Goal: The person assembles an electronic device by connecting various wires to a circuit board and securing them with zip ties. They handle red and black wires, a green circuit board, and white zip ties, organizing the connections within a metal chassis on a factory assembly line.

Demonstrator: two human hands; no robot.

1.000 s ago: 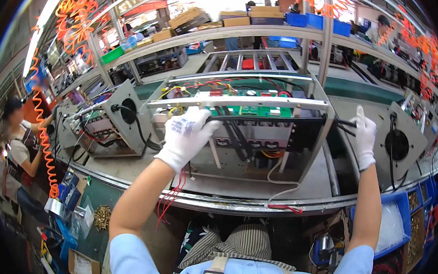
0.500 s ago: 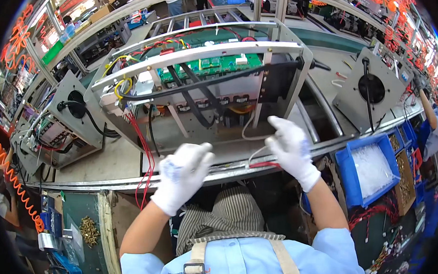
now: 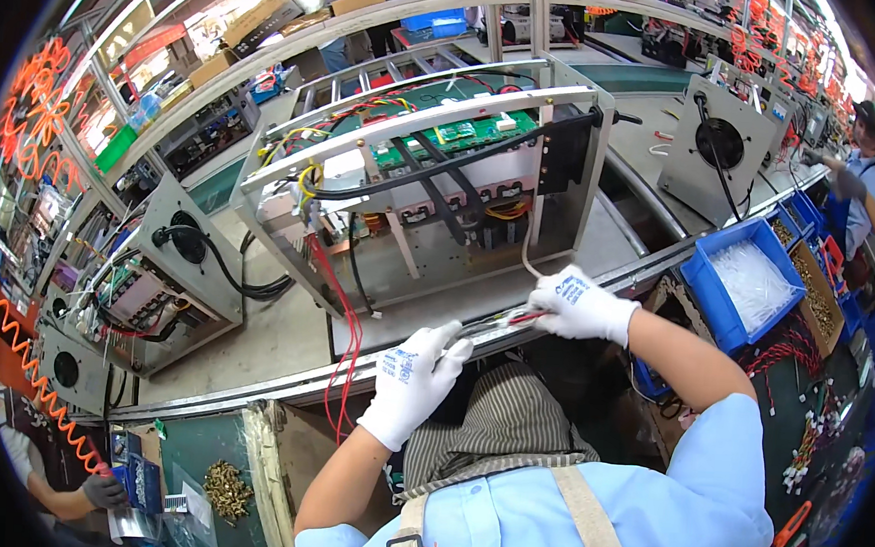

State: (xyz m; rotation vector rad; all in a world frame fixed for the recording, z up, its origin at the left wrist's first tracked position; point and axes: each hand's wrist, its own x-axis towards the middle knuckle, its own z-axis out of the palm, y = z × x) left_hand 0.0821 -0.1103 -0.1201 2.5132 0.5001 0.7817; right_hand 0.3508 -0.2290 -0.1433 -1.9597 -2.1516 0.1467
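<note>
My left hand, in a white glove, is at the bench's front edge. Its fingers are partly curled and apart, with nothing visible in them. Their tips come close to the end of a slim red-and-grey piece. My right hand, also gloved, has its fingers closed on that piece; the fingers hide part of it, and its kind is unclear. Behind both hands stands an open metal chassis with a green circuit board and black cables. Red wires hang from its left side over the edge.
Metal housings with round fans stand left and right. At right, a blue bin holds clear-white pieces. Brass-coloured parts lie lower left. Other people work at the far left and far right.
My right hand has moved down to the bench edge and closed on the slim red-and-grey piece. In the picture, my left hand has shifted right and slightly down, and the whole view has shifted.
</note>
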